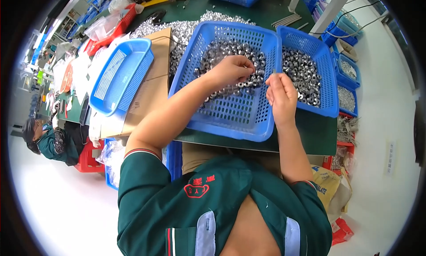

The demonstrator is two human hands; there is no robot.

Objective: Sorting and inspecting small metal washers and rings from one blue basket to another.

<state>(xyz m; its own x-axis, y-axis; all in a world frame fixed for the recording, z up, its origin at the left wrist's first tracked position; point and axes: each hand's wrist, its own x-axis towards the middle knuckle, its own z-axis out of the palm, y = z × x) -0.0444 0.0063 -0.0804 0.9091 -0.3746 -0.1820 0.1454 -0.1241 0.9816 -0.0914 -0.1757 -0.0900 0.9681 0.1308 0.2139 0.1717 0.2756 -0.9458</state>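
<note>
While both hands (233, 71) (282, 96) are pinched — contents unclear — ringlike metal pieces (230, 51) gleam silver.

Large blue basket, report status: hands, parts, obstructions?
Left hand curled, over metal parts in large blue basket. Right hand at its right side. Both grips' contents unclear. Second blue basket close alongside; nothing visibly blocking hands.

Small-parts factory workshop, green-topped workbench (319, 134), perforated blue plastic baskets (226, 130) of ring-shaped metal parts (304, 74), heaped silvery pieces (183, 31), co-worker (60, 145) in green shirt
</note>
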